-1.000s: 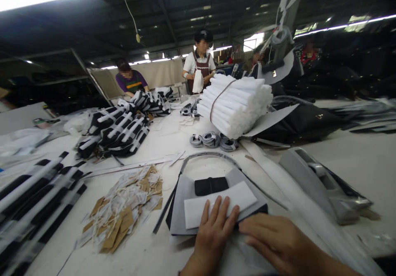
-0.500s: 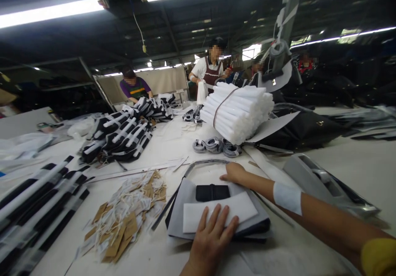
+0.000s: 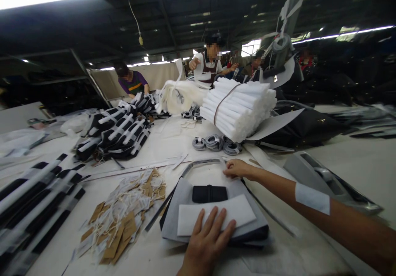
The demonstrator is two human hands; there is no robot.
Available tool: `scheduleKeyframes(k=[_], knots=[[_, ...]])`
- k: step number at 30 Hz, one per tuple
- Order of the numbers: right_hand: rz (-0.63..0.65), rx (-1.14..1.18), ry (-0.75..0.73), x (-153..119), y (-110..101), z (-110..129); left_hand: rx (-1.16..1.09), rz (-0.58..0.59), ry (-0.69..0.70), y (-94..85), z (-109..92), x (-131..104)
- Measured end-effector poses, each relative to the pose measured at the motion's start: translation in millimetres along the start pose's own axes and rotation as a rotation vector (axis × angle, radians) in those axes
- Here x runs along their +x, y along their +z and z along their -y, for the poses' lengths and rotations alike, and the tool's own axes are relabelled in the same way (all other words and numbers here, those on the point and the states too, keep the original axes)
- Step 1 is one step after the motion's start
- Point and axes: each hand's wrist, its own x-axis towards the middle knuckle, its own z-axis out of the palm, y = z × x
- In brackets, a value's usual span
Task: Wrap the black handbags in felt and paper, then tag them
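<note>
My left hand (image 3: 206, 238) lies flat with fingers spread on a white foam sheet (image 3: 216, 215). That sheet rests on a dark bag (image 3: 261, 237), laid flat and covered with grey lining paper (image 3: 178, 199). A small black strapped piece (image 3: 209, 194) sits just above the foam. The bag's handle (image 3: 195, 164) arches away from me, wrapped in a greyish film. My right hand (image 3: 239, 168) is closed at the handle's right side, its fingertips curled inward. Dark straps (image 3: 161, 210) trail out on both sides of the bag.
Brown tags with strings (image 3: 123, 226) are heaped at left, beside black-and-white wrapped strips (image 3: 34, 201). Beyond are rolled grey straps (image 3: 213, 142), a tied bundle of white foam rolls (image 3: 235, 107) and a grey dispenser (image 3: 315, 179). Co-workers stand across the table, one near loose white strips (image 3: 176, 96).
My right hand has shifted slightly along the handle's right side, its fingers more curled. The left hand stays on the foam. Across the table, a co-worker's white bundle has spread into loose strips.
</note>
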Motion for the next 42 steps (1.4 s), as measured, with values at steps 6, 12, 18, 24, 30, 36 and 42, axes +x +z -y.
scheduleKeyframes(k=[6, 12, 18, 24, 30, 36, 42], knots=[[-0.093, 0.308, -0.204, -19, -13, 6, -0.011, 0.043, 0.018, -0.6, 3, 2], [-0.138, 0.286, -0.362, -58, -19, 14, 0.004, 0.043, -0.001, 3.1, 4, 5], [-0.091, -0.211, -0.732, -115, 7, -20, 0.022, 0.021, -0.057, 6.9, 2, 9], [-0.257, -0.567, -1.05, -135, 38, -67, 0.071, 0.021, -0.051, 7.6, 0, 8], [-0.453, -0.781, -1.269, -150, 38, -56, 0.068, -0.013, -0.101, 6.9, -2, 15], [-0.321, -0.751, -1.304, -161, 15, 5, 0.019, -0.174, -0.195, 17.0, -11, 18], [-0.307, -0.547, -1.12, -59, 22, 105, 0.049, -0.501, -0.323, 49.7, -25, 19]])
